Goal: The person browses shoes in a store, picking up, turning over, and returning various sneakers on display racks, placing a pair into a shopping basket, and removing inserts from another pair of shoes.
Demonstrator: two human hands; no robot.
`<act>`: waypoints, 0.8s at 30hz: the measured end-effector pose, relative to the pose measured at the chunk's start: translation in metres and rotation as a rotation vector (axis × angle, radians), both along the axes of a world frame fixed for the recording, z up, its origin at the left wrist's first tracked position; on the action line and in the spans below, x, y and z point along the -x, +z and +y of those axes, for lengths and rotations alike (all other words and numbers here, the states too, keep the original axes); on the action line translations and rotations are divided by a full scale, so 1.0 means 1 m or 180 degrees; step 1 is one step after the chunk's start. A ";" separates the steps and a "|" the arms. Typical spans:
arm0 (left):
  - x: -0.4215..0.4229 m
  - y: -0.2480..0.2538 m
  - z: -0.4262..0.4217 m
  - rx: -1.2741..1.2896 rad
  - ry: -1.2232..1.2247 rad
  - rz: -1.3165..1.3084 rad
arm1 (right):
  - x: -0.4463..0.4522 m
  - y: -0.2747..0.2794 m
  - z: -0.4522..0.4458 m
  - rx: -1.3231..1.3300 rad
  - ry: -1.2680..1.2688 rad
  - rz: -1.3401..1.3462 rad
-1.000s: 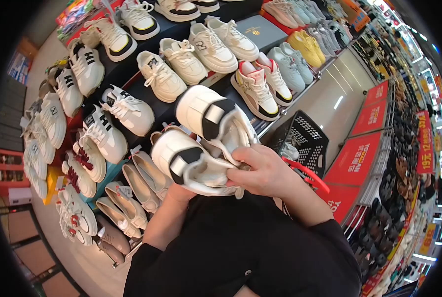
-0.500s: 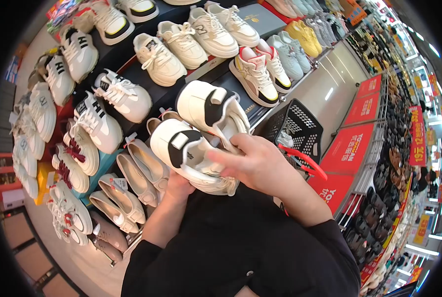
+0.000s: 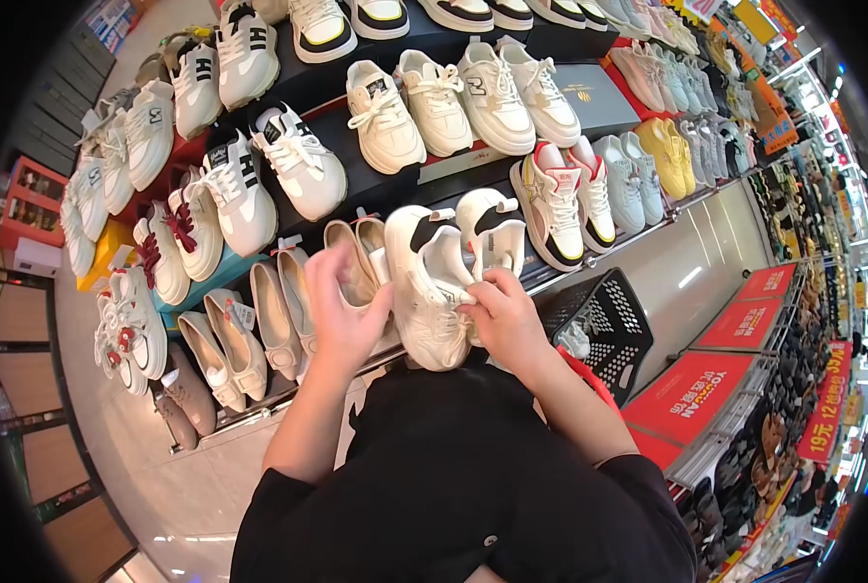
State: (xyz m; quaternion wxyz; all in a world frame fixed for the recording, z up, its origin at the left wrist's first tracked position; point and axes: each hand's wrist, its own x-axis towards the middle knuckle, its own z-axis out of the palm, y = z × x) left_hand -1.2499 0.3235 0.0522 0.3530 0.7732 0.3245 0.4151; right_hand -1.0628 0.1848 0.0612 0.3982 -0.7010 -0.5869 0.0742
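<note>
A pair of white sneakers with black heel patches is held before my chest, heels up and toes toward me. One is the left sneaker (image 3: 421,325), the other the right sneaker (image 3: 493,243), partly behind it. My right hand (image 3: 511,321) pinches the pair where the two shoes meet, near the tongue and laces. Just left of the pair, my left hand (image 3: 346,309) is raised with thumb and fingers apart, slightly blurred. It holds nothing, and its thumb comes close to the left sneaker's side.
Tiered racks carry white sneakers (image 3: 385,117) and beige flats (image 3: 280,311) ahead and left. A black shopping basket (image 3: 613,325) with a red handle (image 3: 589,377) is at my right. Red sign boards (image 3: 691,394) line a lower shelf farther right.
The sneakers have swung from a leftward tilt to more upright. My left hand has come off their underside and moved left and up; my right hand has closed on the pair. The view has shifted.
</note>
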 end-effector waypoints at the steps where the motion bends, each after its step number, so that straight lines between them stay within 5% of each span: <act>1: -0.001 0.013 -0.006 -0.0494 0.0013 0.0144 | -0.006 -0.003 -0.002 -0.0019 0.0026 0.0011; 5: -0.057 0.030 -0.031 -0.0009 -0.0806 0.0740 | -0.034 -0.020 -0.002 0.0369 0.0236 -0.0099; 9: -0.115 -0.026 -0.003 0.0352 -0.1253 0.2007 | -0.062 -0.026 0.001 0.0543 0.0660 -0.0317; 11: -0.138 -0.029 0.009 0.1947 -0.1939 0.2856 | -0.074 -0.041 -0.001 0.0617 0.0681 -0.0459; 14: -0.161 -0.009 0.013 0.1994 -0.2187 0.3281 | -0.083 -0.051 0.000 0.0582 0.0621 -0.0420; 17: -0.179 -0.052 0.031 0.2408 -0.2662 0.4122 | -0.089 -0.059 0.004 0.0464 0.0774 -0.0155; 21: -0.177 -0.072 0.042 0.3885 -0.2290 0.3640 | -0.089 -0.059 0.007 0.0578 0.0836 -0.0016; 24: -0.173 -0.055 0.032 0.3946 -0.1951 0.3526 | -0.094 -0.068 0.008 0.0351 0.0887 -0.0006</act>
